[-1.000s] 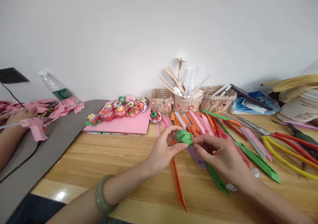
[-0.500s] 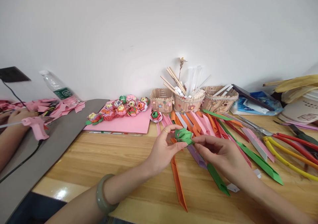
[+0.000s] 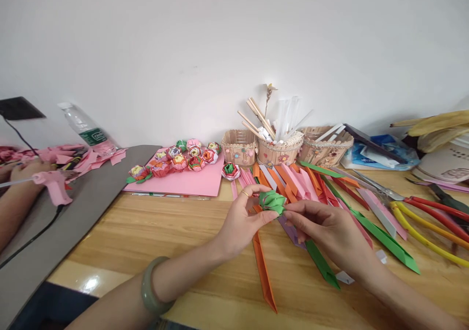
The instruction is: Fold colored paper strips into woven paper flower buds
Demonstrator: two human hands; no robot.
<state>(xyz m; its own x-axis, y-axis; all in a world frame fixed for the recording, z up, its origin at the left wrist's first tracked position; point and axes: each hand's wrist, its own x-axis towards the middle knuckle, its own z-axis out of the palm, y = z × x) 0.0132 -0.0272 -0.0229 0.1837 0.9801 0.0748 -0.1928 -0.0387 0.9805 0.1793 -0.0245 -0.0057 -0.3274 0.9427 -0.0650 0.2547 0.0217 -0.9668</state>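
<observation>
A green folded-paper flower is held above the wooden table. My left hand grips its left side between thumb and fingers. At its right edge, my right hand pinches the green paper between thumb and forefinger. Folded paper strips in orange, pink, white, red and green lie beneath and behind my hands. One orange strip points toward the front edge. Several finished paper flowers rest on a pink sheet at the back.
Three decorated baskets stand along the wall, with sticks in the middle one. Scissors and red-handled and yellow-handled tools lie at the right. On the left are another person's arm, a pink glue gun and a bottle.
The green flower has turned slightly in my fingers, showing more of its folded side. Both hands keep nearly the same place and grip.
</observation>
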